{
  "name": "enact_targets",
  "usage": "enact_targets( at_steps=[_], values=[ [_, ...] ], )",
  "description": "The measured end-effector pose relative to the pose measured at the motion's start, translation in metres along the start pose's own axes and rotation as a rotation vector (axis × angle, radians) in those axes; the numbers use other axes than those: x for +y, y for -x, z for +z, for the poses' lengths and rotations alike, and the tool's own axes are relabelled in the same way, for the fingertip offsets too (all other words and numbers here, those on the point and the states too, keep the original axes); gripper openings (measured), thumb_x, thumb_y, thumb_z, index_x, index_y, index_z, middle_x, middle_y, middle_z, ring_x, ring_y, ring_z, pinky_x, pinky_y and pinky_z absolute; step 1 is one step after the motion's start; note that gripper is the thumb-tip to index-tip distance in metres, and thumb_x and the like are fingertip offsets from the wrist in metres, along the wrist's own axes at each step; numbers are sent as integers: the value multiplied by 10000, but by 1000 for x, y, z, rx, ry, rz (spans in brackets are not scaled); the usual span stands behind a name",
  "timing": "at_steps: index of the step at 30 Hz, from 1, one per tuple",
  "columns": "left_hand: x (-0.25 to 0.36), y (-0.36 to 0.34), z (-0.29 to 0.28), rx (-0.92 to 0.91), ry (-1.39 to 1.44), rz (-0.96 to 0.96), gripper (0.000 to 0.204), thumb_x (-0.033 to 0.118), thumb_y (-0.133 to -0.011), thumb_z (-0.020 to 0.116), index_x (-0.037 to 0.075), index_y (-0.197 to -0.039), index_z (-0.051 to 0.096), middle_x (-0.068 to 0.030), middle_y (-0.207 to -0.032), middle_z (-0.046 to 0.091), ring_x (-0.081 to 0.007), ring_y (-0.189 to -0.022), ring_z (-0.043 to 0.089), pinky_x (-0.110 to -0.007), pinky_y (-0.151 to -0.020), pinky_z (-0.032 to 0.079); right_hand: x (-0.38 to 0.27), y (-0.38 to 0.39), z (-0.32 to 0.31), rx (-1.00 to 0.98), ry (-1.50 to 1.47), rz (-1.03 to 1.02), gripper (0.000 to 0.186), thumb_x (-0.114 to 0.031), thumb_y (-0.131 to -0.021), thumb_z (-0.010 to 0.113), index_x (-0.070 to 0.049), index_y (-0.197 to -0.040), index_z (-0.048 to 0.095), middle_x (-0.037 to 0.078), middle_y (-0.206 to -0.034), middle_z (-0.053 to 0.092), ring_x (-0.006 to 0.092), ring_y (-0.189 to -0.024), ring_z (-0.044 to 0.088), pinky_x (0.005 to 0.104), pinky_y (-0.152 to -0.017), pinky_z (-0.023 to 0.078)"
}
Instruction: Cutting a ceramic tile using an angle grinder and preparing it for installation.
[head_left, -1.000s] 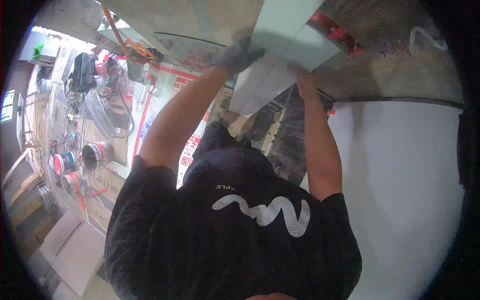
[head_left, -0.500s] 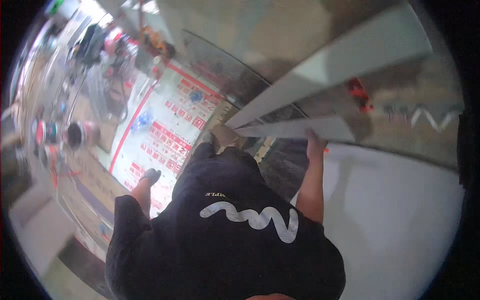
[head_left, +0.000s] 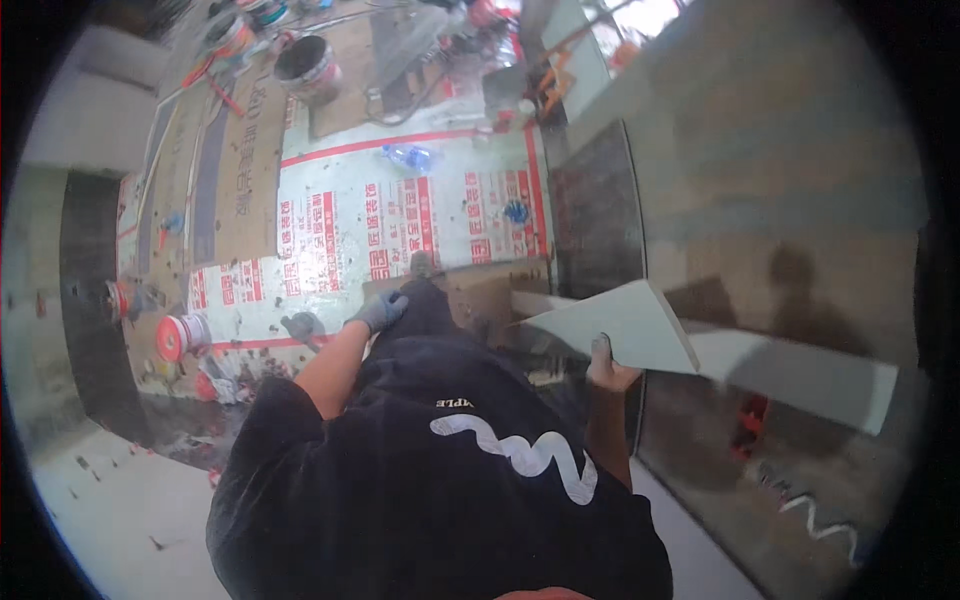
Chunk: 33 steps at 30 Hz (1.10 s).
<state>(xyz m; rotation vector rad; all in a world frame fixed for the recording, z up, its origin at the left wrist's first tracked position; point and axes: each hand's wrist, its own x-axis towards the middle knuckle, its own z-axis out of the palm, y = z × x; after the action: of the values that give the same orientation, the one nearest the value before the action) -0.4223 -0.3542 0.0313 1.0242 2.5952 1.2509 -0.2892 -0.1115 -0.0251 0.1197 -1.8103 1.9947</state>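
My left hand (head_left: 382, 311), in a grey glove, rests on my dark trousers at thigh level, fingers loosely bent and apart, with nothing visible in it. My right hand (head_left: 610, 368) grips the lower edge of a white triangular board (head_left: 625, 318), thumb on its face, out to my right. Behind that piece, a long white strip (head_left: 820, 390) lies against the brown surface on the right; whether the two pieces touch is unclear. A dark panel (head_left: 595, 190) stands just beyond them. My right fingertips are partly hidden by the board.
Printed protective sheeting (head_left: 340, 230) covers the floor ahead. A white bucket with red lid (head_left: 178, 338) sits left, a dark bucket (head_left: 305, 60) farther off, a blue plastic bottle (head_left: 400, 156) mid-floor. Orange tools (head_left: 555, 85) stand at the back. A red object (head_left: 750, 425) is low right.
My left hand left the white boards and dropped to my thigh. My right hand came lower, holding the triangular piece, now separately visible. The view has swung, bringing the printed floor to the middle.
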Motion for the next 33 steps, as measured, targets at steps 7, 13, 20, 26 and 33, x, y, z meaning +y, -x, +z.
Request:
enact_targets(
  at_steps=[7,13,20,26,33],
  values=[
    [-258,248,-73,-109,-95,-486,377,367,-928,599,40,-1116,625,-243,-946,658,-411,-876,646,-457,-780,502,10,-106,173,-80,602,211,456,-315,-919,636,-70,-1294,547,145,-1273,594,337,-1195,532,452,-1030,393],
    [-368,512,-219,-475,-72,-1295,574,409,-885,428,-11,-1238,597,-264,-1328,536,-375,-1299,469,-432,-1075,375,59,-139,271,-293,1051,63,412,-286,-949,542,-44,-1280,580,141,-1357,548,351,-1225,511,436,-1098,333],
    [-523,452,-375,-17,-54,-1241,554,420,-896,446,-71,-1053,651,-303,-1071,647,-415,-1073,615,-458,-950,457,-12,-56,341,183,802,388,434,-299,-914,657,9,-1213,592,151,-1233,601,292,-1164,547,421,-1008,403],
    [-550,246,-378,172,447,-835,390,364,-933,522,7,-989,666,-210,-909,678,-207,-879,637,-405,-799,486,-28,-118,475,73,1233,-27,246,-172,-883,687,7,-1048,655,147,-1048,667,298,-961,620,415,-915,455],
    [-630,181,-396,60,321,-908,374,344,-899,526,2,-970,658,-168,-860,658,-195,-788,592,-379,-761,483,13,-301,626,23,739,-29,280,-72,-879,604,59,-1126,601,132,-1041,651,274,-967,616,409,-912,458]
  ],
)
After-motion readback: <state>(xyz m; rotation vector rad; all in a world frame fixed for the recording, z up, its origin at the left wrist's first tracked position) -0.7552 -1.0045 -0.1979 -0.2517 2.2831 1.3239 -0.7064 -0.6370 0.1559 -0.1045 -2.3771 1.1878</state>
